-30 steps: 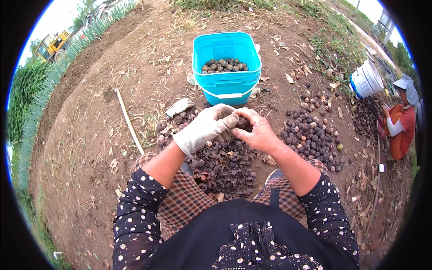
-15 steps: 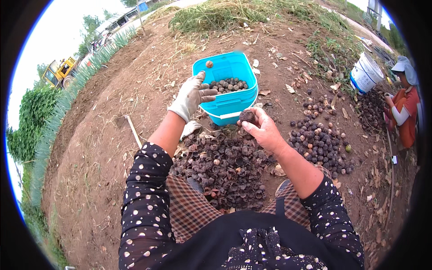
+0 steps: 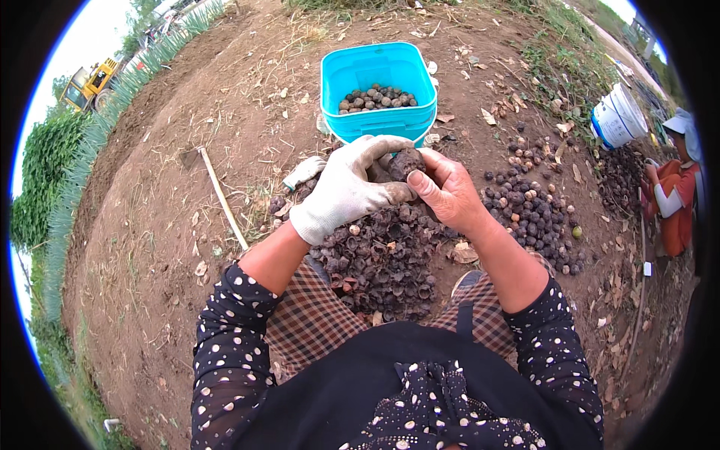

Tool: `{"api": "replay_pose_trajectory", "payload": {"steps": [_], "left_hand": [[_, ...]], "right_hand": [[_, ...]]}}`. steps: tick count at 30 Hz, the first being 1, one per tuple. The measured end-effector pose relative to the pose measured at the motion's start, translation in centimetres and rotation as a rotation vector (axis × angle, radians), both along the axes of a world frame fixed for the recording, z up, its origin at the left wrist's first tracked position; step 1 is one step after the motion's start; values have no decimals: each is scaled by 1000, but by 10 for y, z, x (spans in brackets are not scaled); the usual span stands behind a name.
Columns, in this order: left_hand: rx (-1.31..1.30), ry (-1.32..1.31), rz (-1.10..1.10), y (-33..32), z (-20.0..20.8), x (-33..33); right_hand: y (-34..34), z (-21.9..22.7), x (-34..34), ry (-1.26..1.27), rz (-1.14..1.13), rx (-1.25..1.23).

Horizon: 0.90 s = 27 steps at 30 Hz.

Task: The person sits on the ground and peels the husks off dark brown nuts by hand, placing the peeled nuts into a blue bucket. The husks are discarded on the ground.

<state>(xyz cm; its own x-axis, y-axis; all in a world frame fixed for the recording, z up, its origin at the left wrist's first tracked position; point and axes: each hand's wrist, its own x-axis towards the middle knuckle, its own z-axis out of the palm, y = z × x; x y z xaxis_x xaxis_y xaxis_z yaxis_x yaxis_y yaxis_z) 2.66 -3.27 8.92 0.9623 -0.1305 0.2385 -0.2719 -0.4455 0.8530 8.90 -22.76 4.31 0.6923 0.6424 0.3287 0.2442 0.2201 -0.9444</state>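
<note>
A dark, wrinkled walnut in its husk [image 3: 406, 165] is held between both hands, over a heap of dark husk pieces [image 3: 382, 262]. My gloved left hand [image 3: 349, 187] curls its fingers around the walnut's left and far side. The bare right hand [image 3: 454, 192] grips it from the right, thumb on the near face. Just beyond the hands stands a turquoise bucket [image 3: 379, 123] with several brown walnuts [image 3: 377, 98] at its bottom. To the right of the husk heap lies a pile of dark, mostly unhusked walnuts [image 3: 534, 221].
A wooden-handled hoe [image 3: 223, 196] and a white glove [image 3: 304, 172] lie on the soil at left. A white bucket [image 3: 619, 116] leans at the far right, near a crouching person [image 3: 679, 187]. A yellow machine [image 3: 90, 85] stands in the left background.
A walnut that was in the air above the bucket is no longer there. My left hand has come back from the bucket and joined the right hand on the dark walnut.
</note>
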Motion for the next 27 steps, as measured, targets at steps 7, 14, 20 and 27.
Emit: {"api": "replay_pose_trajectory", "payload": {"steps": [7, 14, 20, 27], "left_hand": [[371, -408, 54, 7, -9, -6], [483, -351, 6, 12, -12, -7], [-240, 319, -25, 22, -5, -10], [-280, 312, -29, 17, 1, -15]], "right_hand": [[2, -9, -3, -155, -120, -141], [11, -20, -11, -183, -103, -261], [9, -17, -11, 159, 98, -149], [2, -5, -14, -37, -16, -271]]}}
